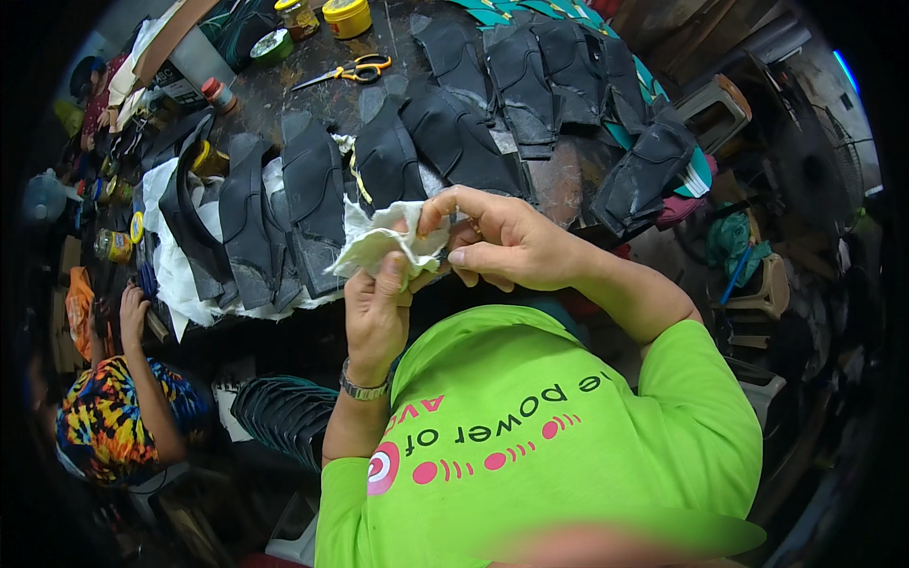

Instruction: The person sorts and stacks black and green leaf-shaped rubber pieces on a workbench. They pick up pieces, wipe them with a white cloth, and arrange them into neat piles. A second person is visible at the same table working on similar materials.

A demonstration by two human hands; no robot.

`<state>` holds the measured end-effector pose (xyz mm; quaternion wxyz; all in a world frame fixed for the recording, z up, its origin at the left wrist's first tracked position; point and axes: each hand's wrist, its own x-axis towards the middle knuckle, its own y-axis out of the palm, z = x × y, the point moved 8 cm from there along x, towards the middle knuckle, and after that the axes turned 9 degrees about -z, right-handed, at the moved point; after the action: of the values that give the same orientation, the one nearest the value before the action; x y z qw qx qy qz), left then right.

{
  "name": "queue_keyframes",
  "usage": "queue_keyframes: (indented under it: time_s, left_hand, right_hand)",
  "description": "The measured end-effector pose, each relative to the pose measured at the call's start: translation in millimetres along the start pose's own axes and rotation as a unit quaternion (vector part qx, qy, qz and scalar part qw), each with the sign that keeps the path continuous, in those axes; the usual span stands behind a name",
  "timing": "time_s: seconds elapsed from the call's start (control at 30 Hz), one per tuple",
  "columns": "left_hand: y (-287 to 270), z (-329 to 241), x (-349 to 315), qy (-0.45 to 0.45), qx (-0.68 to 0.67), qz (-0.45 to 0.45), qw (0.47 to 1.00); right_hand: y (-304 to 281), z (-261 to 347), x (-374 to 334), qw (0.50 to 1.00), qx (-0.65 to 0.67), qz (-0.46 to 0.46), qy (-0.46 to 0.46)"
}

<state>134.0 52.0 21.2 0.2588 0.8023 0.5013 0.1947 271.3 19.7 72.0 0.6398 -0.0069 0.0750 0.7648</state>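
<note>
A crumpled white cloth (371,242) is held up in front of my chest, over the near edge of the table. My left hand (379,308) pinches it from below between thumb and fingers. From the right, my right hand (516,241) reaches in with bent fingers. Its index finger presses into the cloth's edge, while its other fingertips are partly hidden behind the thumb. Just beyond the cloth lie black shaped pieces (383,156) that look like shoe uppers. Another black piece (312,180) lies beside them to the left.
More black pieces (559,71) lie along the table's far right. Orange-handled scissors (352,71), a yellow tub (347,17) and a small red-capped bottle (219,96) stand or lie farther back. At the left, another person's hand (133,312) rests near the table edge.
</note>
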Motion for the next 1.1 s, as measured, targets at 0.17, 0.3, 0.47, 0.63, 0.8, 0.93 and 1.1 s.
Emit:
queue_keyframes:
  time_s: [0.17, 0.3, 0.47, 0.63, 0.8, 0.93, 1.1]
  left_hand:
    - [-1, -5, 4, 0.035, 0.162, -0.005, 0.986]
    - [0, -27, 0, 0.095, 0.339, -0.016, 0.936]
    - [21, -63, -21, 0.273, 0.351, 0.015, 0.896]
    - [1, -57, -39, 0.297, 0.486, -0.003, 0.822]
    - [-43, -93, -69, 0.429, 0.365, -0.121, 0.817]
    - [-56, -120, -77, 0.214, -0.020, -0.021, 0.976]
    - [26, -76, -80, 0.079, 0.191, 0.126, 0.970]
  right_hand:
    - [12, 3, -1, 0.938, -0.288, 0.010, -0.193]
    - [12, -3, -9, 0.899, -0.406, 0.083, -0.141]
    - [23, -9, -28, 0.962, -0.058, 0.262, 0.045]
    - [40, -8, -37, 0.927, 0.192, 0.308, 0.094]
    - [-25, 56, -36, 0.965, 0.180, 0.131, -0.138]
    - [-86, 95, -48, 0.932, 0.141, -0.159, -0.292]
    - [21, 62, -39, 0.901, -0.156, 0.071, -0.399]
